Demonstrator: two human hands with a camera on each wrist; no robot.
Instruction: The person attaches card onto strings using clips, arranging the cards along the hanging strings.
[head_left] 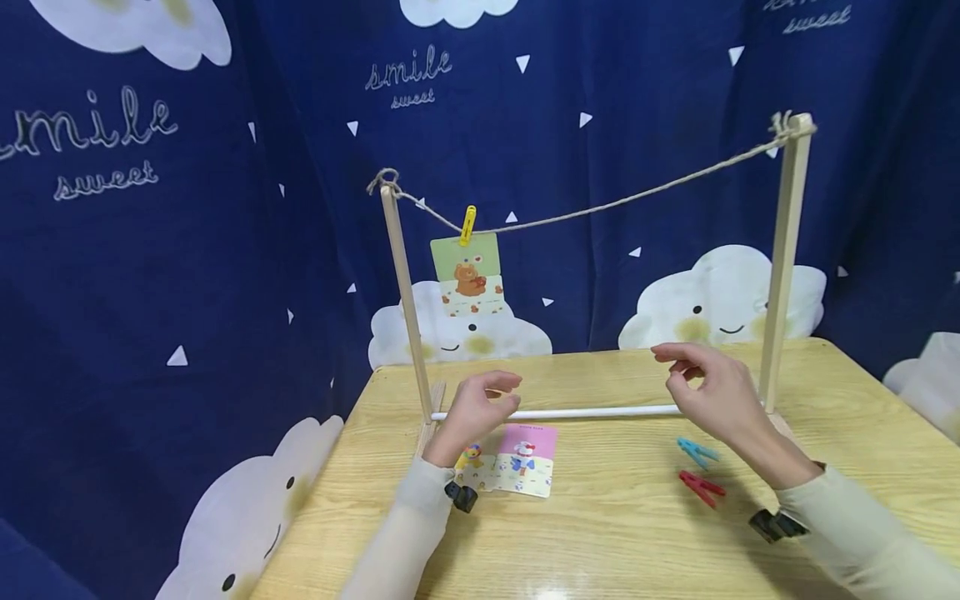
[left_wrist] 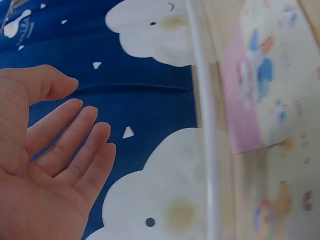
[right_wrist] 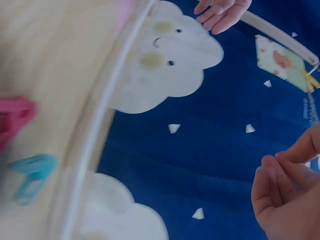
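Observation:
Above the white rod (head_left: 600, 412), my left hand (head_left: 474, 410) hovers with bent fingers, thumb apart from them and nothing held. Two cards lie below it: a pink-topped card (head_left: 531, 450) and a yellowish one (head_left: 474, 468), partly covered by my wrist. My right hand (head_left: 712, 390) is raised over the right side of the table; its fingers are curved loosely towards the thumb and hold nothing. Near it on the table are a blue clothespin (head_left: 697, 452) and a red clothespin (head_left: 702, 487). A yellow clothespin (head_left: 468, 225) pinches a green-topped bear card (head_left: 469, 279) on the string (head_left: 600, 208).
The string sags between a left wooden post (head_left: 406, 292) and a taller-looking right wooden post (head_left: 787, 250). These stand on the wooden table (head_left: 600, 533), joined low down by the white rod. A dark blue curtain (head_left: 585, 75) with clouds hangs behind.

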